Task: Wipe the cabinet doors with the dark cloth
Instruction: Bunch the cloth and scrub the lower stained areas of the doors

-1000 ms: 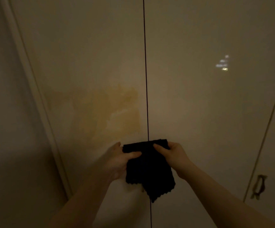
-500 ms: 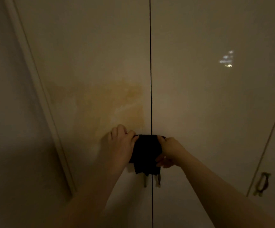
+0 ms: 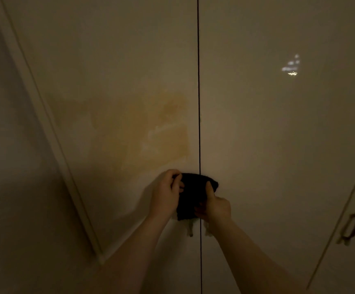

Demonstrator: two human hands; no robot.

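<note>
Across the dark vertical seam point(image 3: 198, 102) between the two pale cabinet doors, low in the dim view, a dark cloth point(image 3: 191, 196) is bunched between both hands. The left hand point(image 3: 165, 193) grips the cloth's left edge, fingers curled over the top corner and thumb pressed to the fabric, so it is closed around the cloth and not spread. The right hand point(image 3: 213, 205) clamps the cloth's lower right part, thumb pointing up along the front of it and the other fingers tucked beneath, mostly hidden. The two hands sit close together, one on each side of the seam, with only the width of the folded cloth between them. Whether the cloth touches the door face cannot be told from this angle.

Left of the seam and above the hands, the left door point(image 3: 108, 60) carries a yellowish stain point(image 3: 164, 132) with paler streaks through it. Right of the seam, the right door point(image 3: 268, 145) shows a small bright reflection point(image 3: 291, 67) high up. Just below the cloth, close on either side of the seam, the lower ends of two small handles point(image 3: 190, 230) show. Far right of the seam, a third door bears a darker handle point(image 3: 350, 229). Well left of the seam runs the cabinet's pale frame edge point(image 3: 45, 124).
</note>
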